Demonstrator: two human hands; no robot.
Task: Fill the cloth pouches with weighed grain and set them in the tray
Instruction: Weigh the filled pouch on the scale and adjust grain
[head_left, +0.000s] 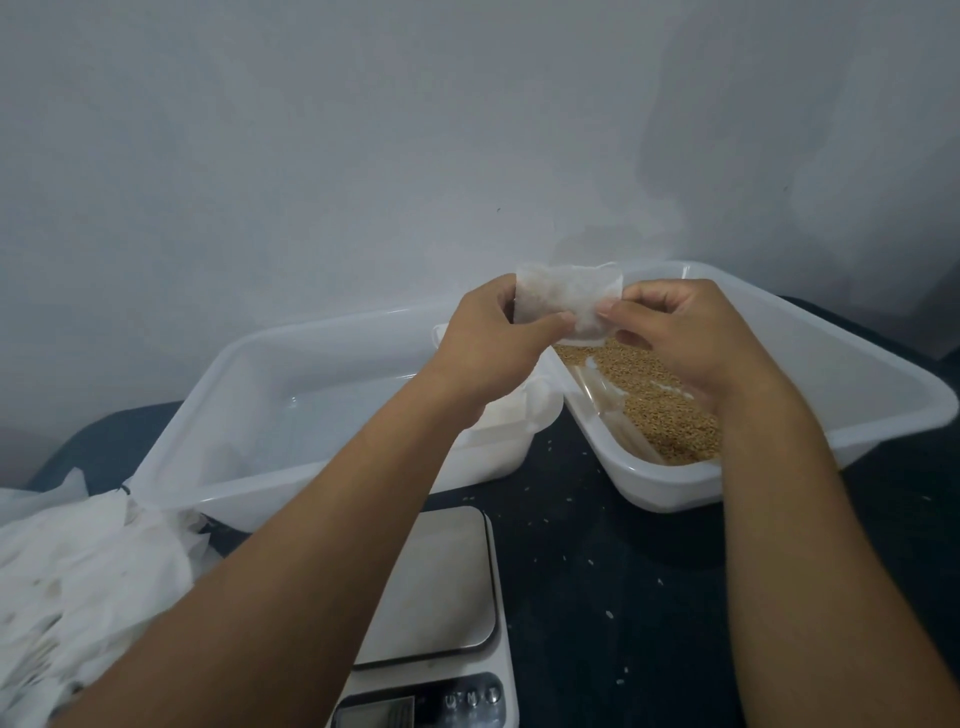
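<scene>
Dark tabletop (597, 545) | pouch (556, 301) pinched between both hands' fingers (610, 310)

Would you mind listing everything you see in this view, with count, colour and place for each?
cloth pouch: one, white, held up between both hands above the trays.
grain tray: one, translucent white, on the right, holding the grain.
grain: a layer, golden brown, in the right tray's near end.
left tray: one, translucent white, left of centre; a smaller white container sits at its right end, partly hidden.
scale: one, white with a steel platform, front centre, nothing on it.
pile of cloth: white, far left, number unclear.
table: dark, with stray grains scattered.
left hand: pinches the pouch's left side.
right hand: pinches its right edge.
</scene>
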